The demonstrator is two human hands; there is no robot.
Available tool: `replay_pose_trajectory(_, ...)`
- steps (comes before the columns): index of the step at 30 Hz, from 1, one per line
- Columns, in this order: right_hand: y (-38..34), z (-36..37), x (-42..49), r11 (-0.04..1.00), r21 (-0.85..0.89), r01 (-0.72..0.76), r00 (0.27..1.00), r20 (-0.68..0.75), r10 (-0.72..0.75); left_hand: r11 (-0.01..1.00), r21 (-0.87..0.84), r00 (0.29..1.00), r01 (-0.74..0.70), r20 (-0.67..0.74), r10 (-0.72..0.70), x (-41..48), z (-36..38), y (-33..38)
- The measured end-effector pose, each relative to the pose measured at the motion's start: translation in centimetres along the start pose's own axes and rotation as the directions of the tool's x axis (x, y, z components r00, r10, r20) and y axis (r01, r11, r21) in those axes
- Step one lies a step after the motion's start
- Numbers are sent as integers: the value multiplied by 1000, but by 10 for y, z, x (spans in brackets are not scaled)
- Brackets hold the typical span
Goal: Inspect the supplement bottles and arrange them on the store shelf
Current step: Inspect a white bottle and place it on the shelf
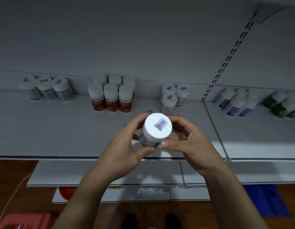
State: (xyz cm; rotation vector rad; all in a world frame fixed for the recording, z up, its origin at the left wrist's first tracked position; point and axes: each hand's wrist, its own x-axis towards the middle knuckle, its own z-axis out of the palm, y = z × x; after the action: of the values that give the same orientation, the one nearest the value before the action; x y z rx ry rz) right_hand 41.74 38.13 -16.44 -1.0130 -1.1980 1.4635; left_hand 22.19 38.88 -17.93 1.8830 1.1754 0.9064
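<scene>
The shelf (44,129) lay bare before the red-labelled bottles (110,100); there the left hand (120,146) and right hand (189,142) curled fingers (169,143) round a white-capped bottle (157,128).

Six red-label bottles (110,100), three grey-label bottles (47,90); one held bottle (157,126)

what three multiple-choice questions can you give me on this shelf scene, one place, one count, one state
1. Green-label bottles stand at the shelf's: A far left B middle C far right
2. Red-label bottles number: A three B six C nine
3. The nearest white-capped bottle is: A gripped by the left hand and right hand B lying on the shelf C uncapped

1 C, they stand rightmost. 2 B, two rows of three. 3 A, fingers of both curl round it.
</scene>
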Motion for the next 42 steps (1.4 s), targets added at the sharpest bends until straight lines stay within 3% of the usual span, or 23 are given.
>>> replay_pose_trajectory(8,-10,-20,-5,987,-152,45,999,8,-45,998,-38,998,41,47,-40,5,14,10)
replay_pose_trajectory(13,-15,-33,-7,998,-44,-43,995,-97,39,997,-72,996,30,84,-24,9,34,24)
replay_pose_trajectory(22,-27,-72,-18,993,56,-102,988,-115,108,999,53,1000,-2,7,1,22,75,53)
replay_pose_trajectory(31,-37,-129,-31,994,94,-60,987,-144,73,997,-75,1000,15,3,-15,32,114,83)
replay_pose_trajectory(38,-32,-155,-37,998,28,-62,994,-83,65,968,-192,986,162,72,-151,38,144,90)
replay_pose_trajectory(42,-33,-173,-42,989,-144,-17,999,35,22,987,-62,980,148,-124,-155,38,163,83)
